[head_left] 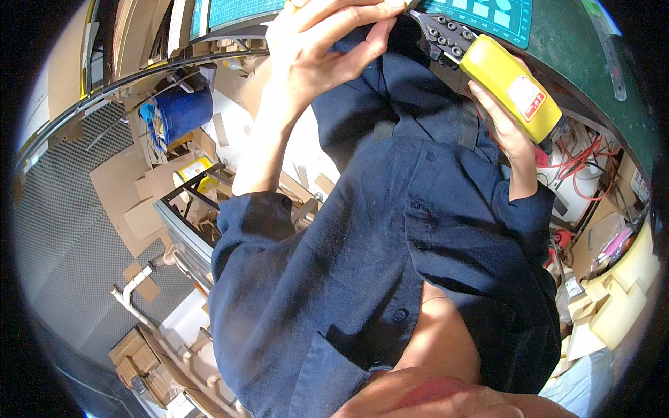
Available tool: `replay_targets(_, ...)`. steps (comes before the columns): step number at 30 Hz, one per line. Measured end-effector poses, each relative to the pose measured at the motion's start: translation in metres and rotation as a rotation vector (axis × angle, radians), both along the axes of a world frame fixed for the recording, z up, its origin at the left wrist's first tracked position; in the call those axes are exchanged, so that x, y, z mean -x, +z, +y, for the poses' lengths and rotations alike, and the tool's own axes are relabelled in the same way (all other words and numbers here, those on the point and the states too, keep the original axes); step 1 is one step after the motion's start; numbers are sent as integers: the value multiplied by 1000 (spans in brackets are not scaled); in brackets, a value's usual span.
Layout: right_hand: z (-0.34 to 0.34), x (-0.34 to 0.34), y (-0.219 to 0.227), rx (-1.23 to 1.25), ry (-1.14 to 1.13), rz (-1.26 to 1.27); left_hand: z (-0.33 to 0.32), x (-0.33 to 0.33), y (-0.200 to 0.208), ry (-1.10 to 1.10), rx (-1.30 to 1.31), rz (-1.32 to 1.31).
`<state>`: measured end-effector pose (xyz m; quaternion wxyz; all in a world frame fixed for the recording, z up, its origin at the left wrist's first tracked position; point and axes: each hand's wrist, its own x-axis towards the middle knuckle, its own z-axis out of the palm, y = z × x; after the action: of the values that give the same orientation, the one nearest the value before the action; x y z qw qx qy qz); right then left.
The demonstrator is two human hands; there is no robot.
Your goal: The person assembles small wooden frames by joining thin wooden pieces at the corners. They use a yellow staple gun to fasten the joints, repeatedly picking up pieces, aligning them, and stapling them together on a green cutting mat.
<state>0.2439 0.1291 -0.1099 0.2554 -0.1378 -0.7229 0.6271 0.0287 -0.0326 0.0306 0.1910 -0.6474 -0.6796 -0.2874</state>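
My right hand (512,136) is wrapped round a crimping tool (512,87) with thick yellow handles and a dark, bolted metal head. The head points up and left, its jaws close to the fingertips of my left hand (324,52). Those left fingers are pinched together at the upper edge of the picture. Whatever sits between them is too small and too near the edge to make out. Beyond the tool's head, a teal cutting mat (512,31) with printed grid marks lies on the dark green tabletop (568,52).
A clear ruler (612,66) lies on the tabletop at the right. Tangled red cables (585,164) hang below it. On the left are a blue bin (182,115), a yellow tin (195,171), a metal-framed rack (182,223) and cardboard pieces (122,188) on the grey floor.
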Motion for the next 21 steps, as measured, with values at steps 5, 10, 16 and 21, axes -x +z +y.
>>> replay_targets(5, -2, 4, 2, 29, 8, 70, -3, 7, -6, -15, -3, 22)
replay_targets(10, -2, 3, 6, -18, -13, 39, -3, 6, -5, -19, -3, 8)
replay_targets(16, -2, 5, 7, -4, -5, 69, -3, 3, -4, -9, 7, -20)
replay_targets(21, -3, 7, 9, 11, -28, 67, -3, 4, -4, -11, 4, 33)
